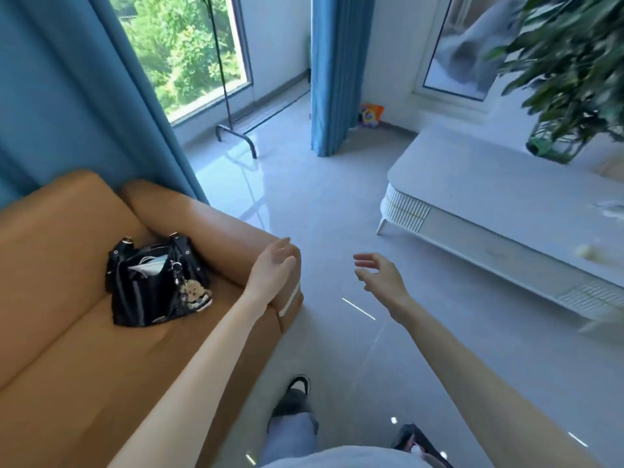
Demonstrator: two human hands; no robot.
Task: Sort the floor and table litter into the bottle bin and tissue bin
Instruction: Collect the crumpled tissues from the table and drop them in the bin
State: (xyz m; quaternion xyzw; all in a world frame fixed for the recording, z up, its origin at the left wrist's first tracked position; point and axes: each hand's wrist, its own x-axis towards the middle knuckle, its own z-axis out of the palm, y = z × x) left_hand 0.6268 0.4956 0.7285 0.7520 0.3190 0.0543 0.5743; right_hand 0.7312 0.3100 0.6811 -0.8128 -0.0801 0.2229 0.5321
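Note:
My left hand (pixel 275 265) hovers over the end of the orange sofa's armrest (pixel 216 228), fingers straight and together, holding nothing. My right hand (pixel 380 270) is stretched out over the grey floor (pixel 331 204), fingers spread and relaxed, empty. On the long white low table (pixel 489 184) at the right, blurred pale scraps (pixel 589 253) lie near the frame edge; more white bits (pixel 611 209) sit further back. A colourful packet (pixel 371 114) lies on the floor by the far wall. No bin is in view.
A black handbag (pixel 155 282) with a plush charm sits on the sofa seat. Blue curtains (pixel 332 72) hang at the window and by the wall. A black stand's foot (pixel 236 136) rests near the window. A potted plant (pixel 567 79) stands on the table's far end.

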